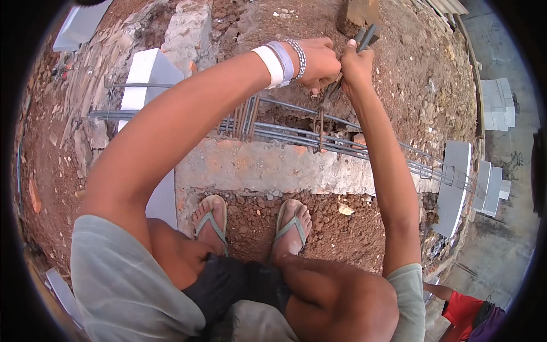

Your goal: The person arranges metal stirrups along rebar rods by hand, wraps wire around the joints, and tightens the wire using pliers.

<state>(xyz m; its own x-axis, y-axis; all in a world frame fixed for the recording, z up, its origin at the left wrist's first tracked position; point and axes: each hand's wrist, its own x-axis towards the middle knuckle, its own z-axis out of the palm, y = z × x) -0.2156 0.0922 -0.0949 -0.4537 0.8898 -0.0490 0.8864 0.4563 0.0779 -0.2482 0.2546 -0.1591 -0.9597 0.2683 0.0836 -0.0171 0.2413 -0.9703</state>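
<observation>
My right hand (358, 65) is closed round a dark metal tool (368, 37) whose two handles stick out above the thumb. Touching or almost touching it, my left hand (320, 61) has its fingers curled, and what they hold is hidden. Below the hands, long steel bars (285, 132) run across the view above a concrete beam (256, 165). A bent metal stirrup (320, 131) goes round the bars near the middle, and several rusty stirrups (246, 119) are bunched to its left.
A wooden block (359, 16) lies beyond the hands. White-grey blocks stand at left (138, 80) and right (454, 188) near the bars. Both feet, in flip-flops, rest on rough soil (245, 228). Another person in a red top (458, 308) is at the lower right.
</observation>
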